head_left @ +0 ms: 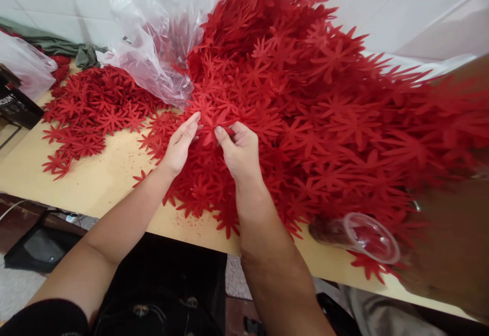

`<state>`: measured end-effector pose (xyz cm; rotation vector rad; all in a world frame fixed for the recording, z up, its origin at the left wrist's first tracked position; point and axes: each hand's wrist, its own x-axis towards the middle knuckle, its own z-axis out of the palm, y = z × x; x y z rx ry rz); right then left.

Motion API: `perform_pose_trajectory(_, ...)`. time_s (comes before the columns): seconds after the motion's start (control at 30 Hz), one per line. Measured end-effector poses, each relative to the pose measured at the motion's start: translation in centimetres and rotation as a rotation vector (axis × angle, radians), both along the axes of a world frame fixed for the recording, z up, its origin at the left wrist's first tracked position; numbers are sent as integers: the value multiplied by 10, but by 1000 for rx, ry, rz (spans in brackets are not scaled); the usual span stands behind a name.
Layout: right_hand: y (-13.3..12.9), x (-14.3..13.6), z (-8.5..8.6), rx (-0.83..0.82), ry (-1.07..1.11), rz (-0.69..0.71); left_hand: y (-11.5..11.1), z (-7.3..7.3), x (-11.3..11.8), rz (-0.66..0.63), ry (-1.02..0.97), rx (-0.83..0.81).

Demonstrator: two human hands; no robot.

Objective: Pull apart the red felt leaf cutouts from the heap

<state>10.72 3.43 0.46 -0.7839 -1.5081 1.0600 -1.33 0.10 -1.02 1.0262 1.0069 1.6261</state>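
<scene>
My right hand (240, 147) pinches a red flower-shaped piece (209, 128) between thumb and fingers. At the piece's left side is my left hand (182, 142), its fingers stretched out and pointing up and to the right. Whether its fingertips touch the piece is hard to tell. Under and behind both hands spreads a large heap of red flower-shaped pieces (282, 86), rising high against the wall. A smaller pile of similar red pieces (103, 99) lies to the left on the table (114, 173).
A crumpled clear plastic bag (156, 35) stands between the piles. A clear plastic cup (359, 236) lies tipped near the front edge at the right, beside a brown cardboard surface (451, 239). A black box (17, 102) and a white bag (26, 63) are far left.
</scene>
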Motion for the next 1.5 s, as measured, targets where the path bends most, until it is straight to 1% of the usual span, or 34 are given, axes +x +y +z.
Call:
perform_pose_trajectory(0.13, -1, 4, 3, 32, -150, -147, -4, 5, -1, 48, 40, 85)
perform_pose_trajectory(0.23, -4, 5, 7, 79, -224, -197, -3, 5, 1, 55, 68, 132)
perform_pose_trajectory(0.3, -6, 4, 7, 96, -220, -169, -2, 4, 2, 45, 82, 145)
perform_pose_trajectory(0.4, -7, 1, 2, 111, -177, -45, 1, 3, 3, 95, 75, 143)
perform_pose_trajectory(0.47, -6, -1, -3, 129, -174, 43, 1, 5, 2, 152, 26, 120)
perform_pose_trajectory(0.53, -4, -2, -7, 121, -191, 95, 1, 8, 0, 196, -64, 81)
perform_pose_trajectory(0.6, -2, -2, -9, 56, -167, 87, 2, 12, -4, 226, -156, 18)
perform_pose_trajectory(0.7, 0, 0, -8, -38, -60, 20, 3, 15, -9, 265, -224, -87)
perform_pose_trajectory(0.77, 2, 2, -5, -31, -37, -33, 3, 16, -10, 271, -222, -106)
perform_pose_trajectory(0.9, 1, 8, 1, 10, -107, -153, 0, 17, -6, 235, -197, -89)
perform_pose_trajectory(0.97, 0, 9, 3, 24, -101, -175, -1, 17, -4, 226, -190, -103)
perform_pose_trajectory(1.1, 0, 6, 2, 12, 43, -99, -3, 18, -2, 206, -157, -109)
perform_pose_trajectory(1.17, 2, 4, -1, 4, 78, -70, -2, 17, -2, 193, -135, -89)
perform_pose_trajectory(1.33, 5, 5, -7, 43, 79, -44, -1, 15, -1, 186, -124, -35)
perform_pose_trajectory(1.43, 3, 6, -5, 54, 87, -20, -1, 15, 0, 182, -104, -44)
perform_pose_trajectory(1.5, 1, 7, -2, 97, 84, -5, -1, 15, 0, 196, -95, -71)
